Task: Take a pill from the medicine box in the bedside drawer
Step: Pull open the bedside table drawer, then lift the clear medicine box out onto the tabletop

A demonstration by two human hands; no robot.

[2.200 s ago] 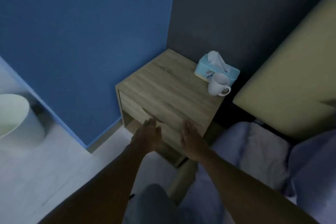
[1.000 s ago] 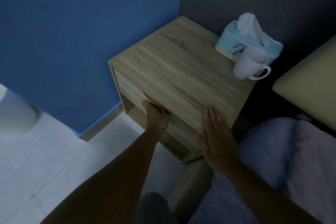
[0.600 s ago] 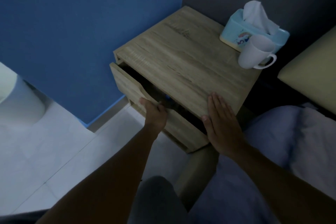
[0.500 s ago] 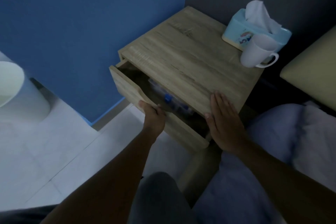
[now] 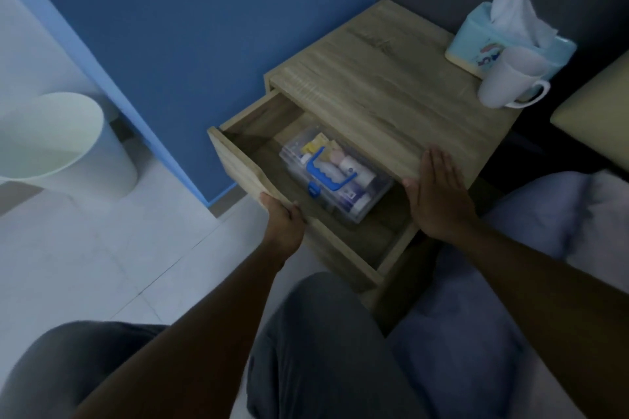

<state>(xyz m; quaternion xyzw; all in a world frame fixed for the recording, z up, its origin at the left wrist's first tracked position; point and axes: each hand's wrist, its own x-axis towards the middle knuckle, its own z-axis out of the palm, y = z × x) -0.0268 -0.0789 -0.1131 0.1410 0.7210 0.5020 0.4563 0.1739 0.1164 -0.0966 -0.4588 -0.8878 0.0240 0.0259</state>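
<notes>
Gripping the front panel of the pale wooden bedside drawer (image 5: 238,160) at frame centre: left hand (image 5: 284,219), fingers curled over its edge; right hand (image 5: 437,196), fingers flat and spread, braces the cabinet top, holding nothing. Clear plastic medicine box with blue handle (image 5: 335,173) lies inside, half under the top. Risk, judged: overpulling could tip the drawer out; jolting could upset the white ceramic mug (image 5: 507,78), upper right.

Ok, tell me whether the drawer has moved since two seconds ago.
Yes. The drawer has slid out from under the nightstand top, toward the person, pulled by the left hand; the medicine box now shows inside.
</notes>
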